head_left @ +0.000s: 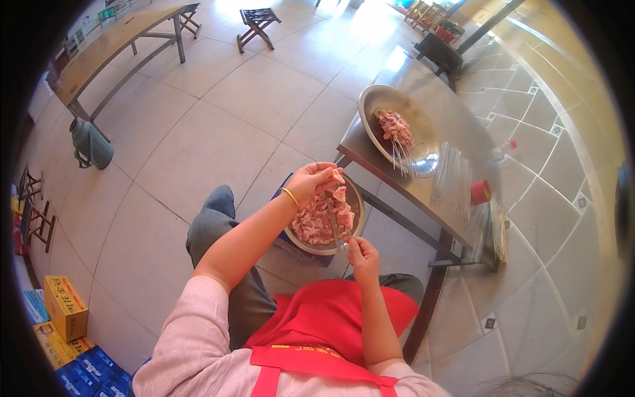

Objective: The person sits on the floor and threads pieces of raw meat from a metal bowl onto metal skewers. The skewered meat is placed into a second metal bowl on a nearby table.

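Observation:
My left hand, with a yellow bangle at the wrist, pinches a piece of raw meat at the upper end of a thin skewer. My right hand grips the skewer's lower end. Several meat pieces are threaded along it between my hands. Below them a round metal bowl holds many loose chunks of raw meat. More thin skewers lie across this bowl. To the upper right, a large steel basin holds a pile of loaded meat skewers, their bare ends towards me.
The basin stands on a metal table with loose skewers and a red cylindrical container. The bowl rests on a blue support. A thermos flask, a folding stool and stacked boxes stand on the tiled floor.

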Demonstrator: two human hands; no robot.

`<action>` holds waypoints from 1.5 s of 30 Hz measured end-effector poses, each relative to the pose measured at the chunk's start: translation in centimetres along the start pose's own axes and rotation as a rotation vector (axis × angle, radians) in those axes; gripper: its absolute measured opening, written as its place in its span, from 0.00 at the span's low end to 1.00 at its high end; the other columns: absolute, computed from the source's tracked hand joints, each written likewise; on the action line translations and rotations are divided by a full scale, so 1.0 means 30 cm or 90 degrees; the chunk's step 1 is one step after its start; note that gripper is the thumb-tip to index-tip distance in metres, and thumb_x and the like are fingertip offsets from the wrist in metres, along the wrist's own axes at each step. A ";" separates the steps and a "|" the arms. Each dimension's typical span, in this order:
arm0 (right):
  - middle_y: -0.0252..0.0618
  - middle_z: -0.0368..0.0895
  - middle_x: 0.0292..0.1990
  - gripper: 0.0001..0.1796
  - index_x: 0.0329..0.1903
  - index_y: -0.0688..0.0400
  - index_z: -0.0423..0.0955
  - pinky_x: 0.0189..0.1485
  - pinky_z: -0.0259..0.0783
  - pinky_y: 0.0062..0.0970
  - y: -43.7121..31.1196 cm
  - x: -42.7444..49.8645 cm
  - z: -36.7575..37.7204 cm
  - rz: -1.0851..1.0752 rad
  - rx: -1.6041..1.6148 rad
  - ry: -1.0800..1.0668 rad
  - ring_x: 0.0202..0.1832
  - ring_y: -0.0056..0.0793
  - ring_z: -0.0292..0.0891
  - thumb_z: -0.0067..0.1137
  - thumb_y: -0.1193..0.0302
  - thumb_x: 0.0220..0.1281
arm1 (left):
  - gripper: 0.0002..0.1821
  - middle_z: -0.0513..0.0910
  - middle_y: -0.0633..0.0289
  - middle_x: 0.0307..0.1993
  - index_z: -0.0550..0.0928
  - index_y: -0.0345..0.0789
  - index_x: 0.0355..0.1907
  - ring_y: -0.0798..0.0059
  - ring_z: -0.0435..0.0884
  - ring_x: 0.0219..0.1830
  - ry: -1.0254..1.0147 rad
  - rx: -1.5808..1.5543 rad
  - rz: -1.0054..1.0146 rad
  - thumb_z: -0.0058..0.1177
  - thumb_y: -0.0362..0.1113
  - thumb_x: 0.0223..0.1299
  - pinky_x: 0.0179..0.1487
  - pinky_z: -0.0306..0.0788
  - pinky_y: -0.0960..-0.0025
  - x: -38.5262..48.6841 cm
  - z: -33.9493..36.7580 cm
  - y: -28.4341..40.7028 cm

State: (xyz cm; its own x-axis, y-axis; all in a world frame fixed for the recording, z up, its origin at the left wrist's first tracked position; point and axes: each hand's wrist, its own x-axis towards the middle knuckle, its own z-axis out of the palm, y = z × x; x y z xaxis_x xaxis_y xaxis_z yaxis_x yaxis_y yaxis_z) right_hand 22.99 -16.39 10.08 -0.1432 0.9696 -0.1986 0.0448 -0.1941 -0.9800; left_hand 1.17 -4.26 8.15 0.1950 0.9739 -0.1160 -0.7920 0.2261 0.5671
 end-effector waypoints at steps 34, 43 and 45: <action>0.20 0.65 0.20 0.10 0.41 0.61 0.77 0.21 0.49 0.13 0.022 -0.004 0.014 -0.029 -0.094 0.058 0.19 0.08 0.55 0.50 0.69 0.70 | 0.15 0.82 0.48 0.40 0.76 0.24 0.45 0.70 0.83 0.40 -0.010 0.188 -0.090 0.59 0.32 0.59 0.45 0.79 0.73 -0.002 0.017 -0.017; 0.20 0.65 0.20 0.10 0.40 0.62 0.77 0.21 0.50 0.13 0.007 0.019 0.012 0.016 0.079 0.008 0.19 0.08 0.55 0.50 0.69 0.69 | 0.18 0.81 0.55 0.45 0.75 0.31 0.48 0.75 0.80 0.48 -0.115 0.229 -0.149 0.58 0.41 0.62 0.55 0.73 0.72 -0.029 0.045 -0.005; 0.20 0.65 0.20 0.10 0.41 0.63 0.77 0.22 0.50 0.13 0.020 0.013 0.017 -0.006 0.026 0.030 0.20 0.08 0.55 0.51 0.69 0.69 | 0.15 0.82 0.57 0.42 0.78 0.31 0.43 0.77 0.81 0.44 -0.108 0.210 -0.136 0.59 0.41 0.60 0.50 0.75 0.75 -0.030 0.048 -0.020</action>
State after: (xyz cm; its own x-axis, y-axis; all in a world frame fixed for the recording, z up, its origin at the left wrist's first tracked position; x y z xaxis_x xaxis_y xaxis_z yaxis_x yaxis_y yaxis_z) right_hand 22.45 -16.20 9.39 -0.0960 0.9772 -0.1896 0.0030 -0.1902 -0.9817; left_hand 2.30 -5.29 9.09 0.4491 0.8825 -0.1393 -0.5014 0.3780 0.7782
